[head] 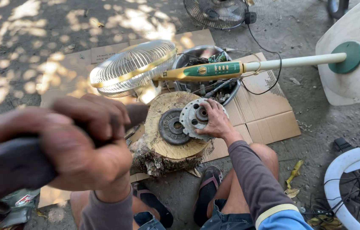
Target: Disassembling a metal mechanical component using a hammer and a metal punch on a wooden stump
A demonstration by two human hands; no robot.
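Right hand [214, 121] rests fingers curled on grey metal motor housing [195, 117], pinning it atop wood stump [175, 145], right of dark round weight plate [172, 126]. Left hand [84, 147] raised near camera, fist closed tight round dark handle [10, 168], blurred. Fan on pole [135, 68] lies far side, across cardboard [269, 121]. Metal bowl [231, 91] of parts behind stump.

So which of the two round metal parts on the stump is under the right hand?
The silver-grey motor housing under the right hand; the dark disc lies untouched beside it.
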